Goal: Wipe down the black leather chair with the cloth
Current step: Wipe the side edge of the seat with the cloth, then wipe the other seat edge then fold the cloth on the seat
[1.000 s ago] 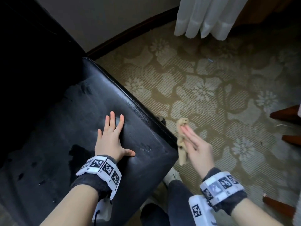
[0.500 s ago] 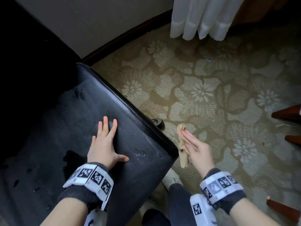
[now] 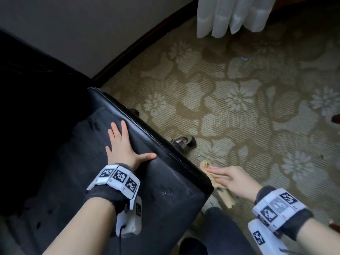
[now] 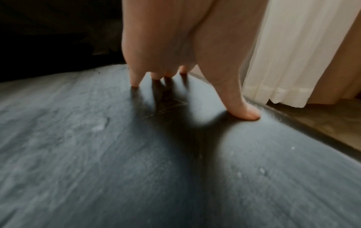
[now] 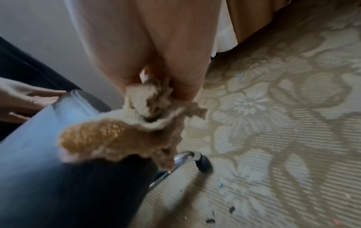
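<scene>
The black leather chair seat (image 3: 165, 181) fills the lower left of the head view. My left hand (image 3: 128, 144) lies flat on it near the right seam, fingers straight and thumb spread; in the left wrist view the fingertips (image 4: 134, 83) and thumb press the dusty seat (image 4: 97, 154). My right hand (image 3: 220, 174) holds a tan cloth (image 3: 223, 196) against the seat's right side by the front corner. In the right wrist view the cloth (image 5: 117, 132) is bunched between thumb and fingers of my right hand (image 5: 154, 83) and lies against the chair side (image 5: 39, 169).
Patterned carpet (image 3: 239, 107) covers the floor to the right, with small bits of debris. A chair caster (image 3: 184, 141) and chrome leg (image 5: 175, 163) stick out under the seat. A white curtain (image 3: 230, 15) hangs at the back; the wall (image 3: 73, 24) stands behind the chair.
My right hand has brought the cloth from the air beside the chair to the seat's side. My left hand has slid closer to the right seam.
</scene>
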